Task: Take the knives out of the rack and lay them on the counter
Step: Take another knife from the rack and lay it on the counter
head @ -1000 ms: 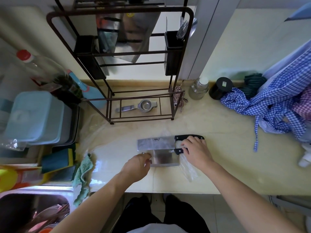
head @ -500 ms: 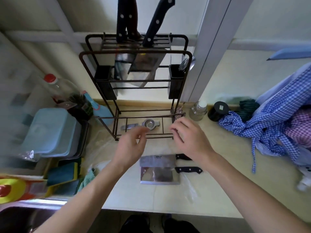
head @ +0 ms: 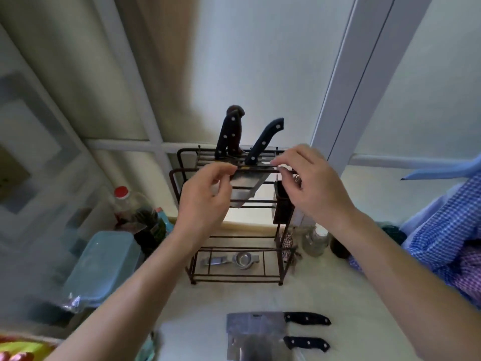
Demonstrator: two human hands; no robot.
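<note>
i am watching both hands rising to the top of the rack (head: 179,175), which is standing on the surface (head: 325,290) against the wall. the left hand (head: 205,201) is hovering just in front of the rack's upper rail, its fingers (head: 223,168) curled loosely with thumb and forefinger nearly meeting, pinching nothing that i can make out. the right hand (head: 309,186) is sitting at the rack's right top corner, its fingers (head: 289,157) half spread and bent, also gripping nothing.

three knives are waiting in the rack's top slots: two dark handles (head: 230,134) standing close together near the middle, and a slanted handle (head: 265,139) leaning right of them. a broad blade (head: 244,186) is hanging below the rail, between the two hands. two cleavers (head: 255,323) are already lying in front of the rack, side by side, handles pointing right.

i am judging these as stiff, fairly heavy pieces with most of the weight in the wide blade, so they will be tugging downward as they come free. the steel looks slick and the edge unforgiving; the riveted handle above the rail is the place to be closing around, lifting straight up along the slot so the blade is not scraping the wire.
</note>
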